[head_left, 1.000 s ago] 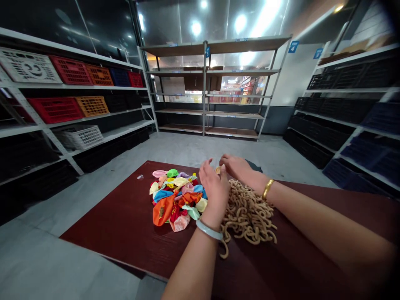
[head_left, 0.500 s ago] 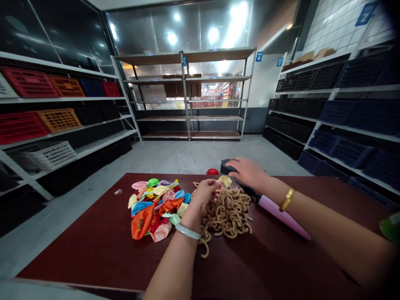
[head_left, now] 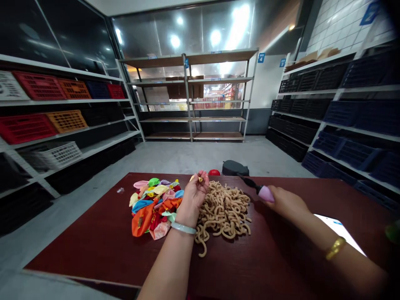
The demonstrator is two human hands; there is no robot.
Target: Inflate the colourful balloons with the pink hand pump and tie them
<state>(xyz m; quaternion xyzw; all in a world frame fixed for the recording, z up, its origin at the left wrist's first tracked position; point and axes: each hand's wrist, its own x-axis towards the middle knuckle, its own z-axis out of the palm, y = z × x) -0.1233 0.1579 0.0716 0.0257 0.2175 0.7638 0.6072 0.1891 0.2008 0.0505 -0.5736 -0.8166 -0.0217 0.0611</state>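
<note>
My left hand (head_left: 194, 195) is raised over the dark red table (head_left: 103, 241), its fingers pinched on a small yellow deflated balloon (head_left: 196, 178). To its left lies a heap of several deflated balloons (head_left: 153, 204) in many colours. Just right of that hand sits a tangle of tan cords (head_left: 223, 208). My right hand (head_left: 285, 202) is wrapped round the pink body of a balloon pump (head_left: 261, 191), whose black nozzle points up and left. The two hands are apart.
A red ball (head_left: 214, 172) and a black object (head_left: 235, 168) sit at the table's far edge. A white lit phone (head_left: 339, 233) lies under my right forearm. Metal shelves with coloured crates (head_left: 46, 121) line the left, dark crates (head_left: 343, 125) the right.
My right hand moved from the far black object back toward me and now grips the pump, lifted and angled. My left hand rose with the yellow balloon. The phone has come into view.
</note>
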